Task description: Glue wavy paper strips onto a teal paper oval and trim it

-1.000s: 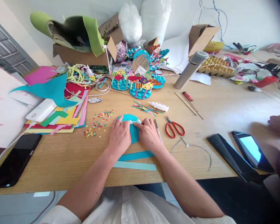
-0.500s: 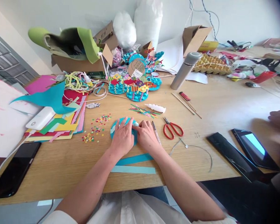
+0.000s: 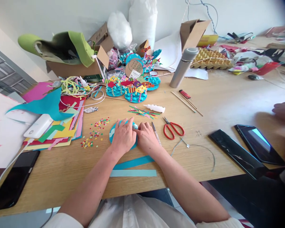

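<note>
Two hands work on the blue disc (image 3: 112,134), flat on the table (image 3: 68,177) before you. Your left hand (image 3: 123,136) lies over it, fingers extended, gripping nothing visible. Your right hand (image 3: 146,136) is at its right side, fingers curled; whether they pinch the pale strip (image 3: 135,126) cannot be determined. Pen (image 3: 156,133) and red-handled scissors (image 3: 173,128): right of your right hand.

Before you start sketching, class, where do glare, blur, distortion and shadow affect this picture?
Head view: pale glare washes the table at right; the grey flask leans outward, probably lens distortion; another person's hand is blurred at the right edge; the top right corner falls dark.
</note>
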Demonstrator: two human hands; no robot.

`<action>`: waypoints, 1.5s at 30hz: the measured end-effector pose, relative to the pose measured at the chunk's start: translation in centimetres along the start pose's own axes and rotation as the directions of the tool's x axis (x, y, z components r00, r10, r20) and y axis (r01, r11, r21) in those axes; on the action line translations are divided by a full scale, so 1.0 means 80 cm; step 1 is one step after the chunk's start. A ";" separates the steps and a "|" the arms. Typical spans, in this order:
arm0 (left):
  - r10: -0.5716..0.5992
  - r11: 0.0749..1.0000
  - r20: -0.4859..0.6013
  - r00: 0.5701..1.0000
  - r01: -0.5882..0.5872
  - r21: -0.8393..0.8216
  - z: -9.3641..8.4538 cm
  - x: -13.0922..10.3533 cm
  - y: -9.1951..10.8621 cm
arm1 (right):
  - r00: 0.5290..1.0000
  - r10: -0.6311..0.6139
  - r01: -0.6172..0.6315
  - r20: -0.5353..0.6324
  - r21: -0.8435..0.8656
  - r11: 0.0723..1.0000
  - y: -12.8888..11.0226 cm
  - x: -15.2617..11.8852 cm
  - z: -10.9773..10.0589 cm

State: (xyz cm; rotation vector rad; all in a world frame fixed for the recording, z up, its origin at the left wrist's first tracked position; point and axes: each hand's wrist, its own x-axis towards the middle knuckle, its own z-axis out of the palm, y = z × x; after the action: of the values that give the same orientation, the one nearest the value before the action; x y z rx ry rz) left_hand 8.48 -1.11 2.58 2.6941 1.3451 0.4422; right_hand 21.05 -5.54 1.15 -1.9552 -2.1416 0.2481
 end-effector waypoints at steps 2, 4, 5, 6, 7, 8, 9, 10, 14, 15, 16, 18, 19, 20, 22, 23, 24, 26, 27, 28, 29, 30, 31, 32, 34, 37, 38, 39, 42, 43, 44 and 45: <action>-0.009 1.000 0.006 1.000 0.009 -0.004 0.000 0.001 -0.001 | 1.000 -0.012 0.012 -0.007 -0.004 1.000 0.001 0.000 0.000; -0.014 1.000 0.012 1.000 0.014 -0.010 -0.001 0.002 -0.001 | 1.000 -0.024 0.024 -0.016 -0.003 1.000 0.003 -0.001 0.000; -0.015 1.000 0.011 1.000 0.015 -0.011 -0.001 0.002 -0.001 | 0.999 -0.030 0.030 -0.023 0.001 1.000 0.004 -0.001 0.001; -0.015 1.000 0.010 1.000 0.015 -0.010 -0.001 0.002 -0.001 | 0.999 -0.038 0.038 -0.030 0.007 0.999 0.005 -0.001 0.001; -0.015 1.000 0.007 1.000 0.015 -0.010 -0.001 0.002 -0.002 | 0.998 -0.046 0.047 -0.039 0.014 0.999 0.007 -0.001 0.002; -0.014 1.000 0.005 1.000 0.014 -0.008 -0.001 0.002 -0.002 | 0.997 -0.056 0.057 -0.051 0.024 0.998 0.008 -0.001 0.002; -0.014 1.000 0.005 1.000 0.014 -0.006 -0.001 0.002 -0.003 | 0.996 -0.064 0.066 -0.063 0.037 0.997 0.010 -0.001 0.002; -0.014 1.000 0.006 1.000 0.014 -0.003 -0.001 0.002 -0.003 | 0.994 -0.072 0.076 -0.077 0.056 0.996 0.012 0.000 0.001; -0.014 1.000 0.014 1.000 0.014 0.017 -0.002 0.000 -0.006 | 0.978 -0.045 0.081 -0.202 0.171 0.982 0.021 0.002 -0.005; -0.010 1.000 0.015 1.000 0.010 0.023 -0.002 -0.001 -0.006 | 0.970 -0.013 0.062 -0.244 0.195 0.979 0.023 0.002 -0.006; -0.005 1.000 0.014 1.000 0.005 0.029 -0.002 -0.002 -0.007 | 0.961 0.025 0.035 -0.276 0.211 0.977 0.025 0.003 -0.006; 0.005 0.999 0.011 1.000 -0.006 0.041 -0.002 -0.004 -0.007 | 0.955 0.083 -0.022 -0.285 0.208 0.978 0.028 0.004 -0.005; 0.009 0.999 0.009 1.000 -0.009 0.048 -0.002 -0.005 -0.007 | 0.960 0.092 -0.041 -0.263 0.192 0.981 0.029 0.005 -0.003; 0.013 0.998 0.007 1.000 -0.013 0.054 -0.001 -0.006 -0.007 | 0.968 0.091 -0.052 -0.232 0.169 0.984 0.029 0.005 -0.001; 0.025 0.998 0.007 1.000 -0.025 0.066 0.000 -0.008 -0.007 | 0.982 0.075 -0.055 -0.173 0.118 0.991 0.028 0.006 0.003; 0.034 0.997 0.008 0.999 -0.035 0.072 0.000 -0.008 -0.007 | 0.986 0.068 -0.054 -0.151 0.095 0.994 0.028 0.006 0.004; 0.045 0.996 0.008 0.999 -0.045 0.078 0.001 -0.009 -0.008 | 0.989 0.064 -0.054 -0.133 0.074 0.996 0.027 0.006 0.005; 0.062 0.994 0.007 0.998 -0.063 0.092 0.002 -0.009 -0.008 | 0.992 0.062 -0.058 -0.107 0.040 0.998 0.025 0.006 0.006; 0.068 0.993 0.006 0.998 -0.069 0.101 0.002 -0.010 -0.008 | 0.994 0.060 -0.057 -0.097 0.027 0.998 0.025 0.006 0.006; 0.074 0.991 0.003 0.997 -0.074 0.110 0.002 -0.010 -0.008 | 0.994 0.056 -0.055 -0.089 0.016 0.998 0.025 0.006 0.005; 0.077 0.990 -0.002 0.997 -0.077 0.120 0.003 -0.010 -0.007 | 0.995 0.050 -0.050 -0.085 0.004 0.999 0.025 0.005 0.005; 0.081 0.988 -0.005 0.997 -0.080 0.131 0.003 -0.011 -0.007 | 0.996 0.042 -0.043 -0.082 -0.011 0.999 0.025 0.005 0.004; 0.086 0.987 -0.008 0.996 -0.084 0.140 0.003 -0.011 -0.007 | 0.996 0.033 -0.036 -0.079 -0.030 0.999 0.024 0.005 0.003; 0.091 0.985 -0.008 0.996 -0.089 0.147 0.003 -0.011 -0.006 | 0.997 0.025 -0.029 -0.073 -0.054 0.998 0.023 0.004 0.002; 0.098 0.983 -0.004 0.995 -0.096 0.153 0.003 -0.012 -0.006 | 0.999 0.014 -0.020 -0.051 -0.110 0.994 0.021 0.003 -0.002; 0.104 0.982 0.006 0.995 -0.103 0.158 0.004 -0.012 -0.004 | 1.000 0.000 -0.004 -0.018 -0.181 0.983 0.014 0.002 -0.007; 0.107 0.981 0.010 0.994 -0.107 0.162 0.004 -0.012 -0.003 | 1.000 -0.006 0.002 -0.015 -0.197 0.980 0.012 0.002 -0.009; 0.111 0.980 0.014 0.994 -0.112 0.167 0.004 -0.012 -0.003 | 1.000 -0.012 0.008 -0.017 -0.207 0.978 0.011 0.002 -0.009; 0.127 0.975 0.023 0.992 -0.129 0.180 0.003 -0.012 0.000 | 1.000 -0.016 0.011 -0.025 -0.198 0.980 0.012 0.003 -0.007; 0.130 0.974 0.025 0.991 -0.132 0.185 0.002 -0.013 0.000 | 1.000 -0.009 0.004 -0.029 -0.176 0.984 0.013 0.003 -0.005; 0.132 0.972 0.027 0.991 -0.135 0.191 0.002 -0.013 0.000 | 0.999 0.003 -0.008 -0.036 -0.144 0.990 0.016 0.003 -0.003; 0.133 0.971 0.028 0.991 -0.136 0.196 0.002 -0.014 0.001 | 0.999 0.018 -0.023 -0.047 -0.106 0.994 0.018 0.004 -0.001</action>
State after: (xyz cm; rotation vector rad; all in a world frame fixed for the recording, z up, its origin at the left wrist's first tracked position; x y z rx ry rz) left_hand 7.94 -2.02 2.24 2.9564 1.2706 0.3140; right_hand 22.41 -5.10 0.83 -2.0206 -2.1482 0.0933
